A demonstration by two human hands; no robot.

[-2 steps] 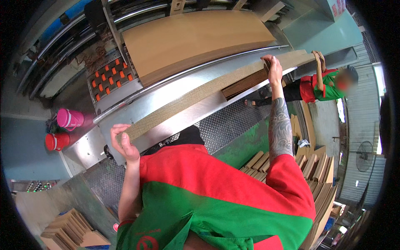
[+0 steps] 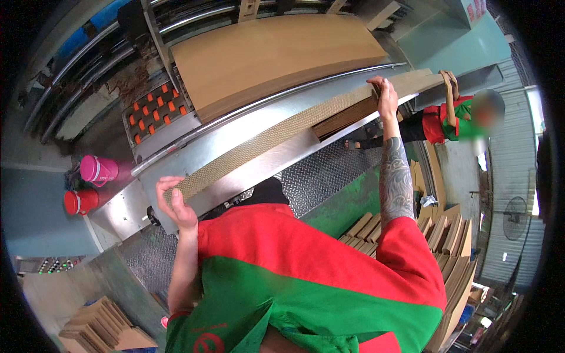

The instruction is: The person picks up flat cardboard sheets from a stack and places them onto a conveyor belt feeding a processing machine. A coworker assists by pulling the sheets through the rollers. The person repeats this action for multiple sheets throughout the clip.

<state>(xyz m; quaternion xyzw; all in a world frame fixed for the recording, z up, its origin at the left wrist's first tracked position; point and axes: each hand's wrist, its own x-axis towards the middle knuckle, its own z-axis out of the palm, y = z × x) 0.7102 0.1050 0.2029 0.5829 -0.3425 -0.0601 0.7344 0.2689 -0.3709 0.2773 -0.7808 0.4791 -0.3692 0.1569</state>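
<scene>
A long stack of corrugated cardboard sheets [image 2: 265, 138], seen edge-on, lies along the steel table [image 2: 194, 159] of a machine. My left hand [image 2: 175, 204] grips the stack's near left end. With the arm stretched out, my right hand [image 2: 385, 94] grips the stack's top edge further right. A co-worker in a red and green shirt [image 2: 450, 120] stands at the far right, with a hand [image 2: 450, 81] on the stack's far end.
Large brown cardboard sheets [image 2: 276, 53] lie on the machine behind, beside a panel of orange rollers [image 2: 159, 112]. A pink bucket [image 2: 97, 169] and a red bucket [image 2: 79, 201] stand at left. Folded cardboard piles [image 2: 447, 235] sit at right and another cardboard pile [image 2: 100, 326] at bottom left, over diamond-plate floor [image 2: 329, 170].
</scene>
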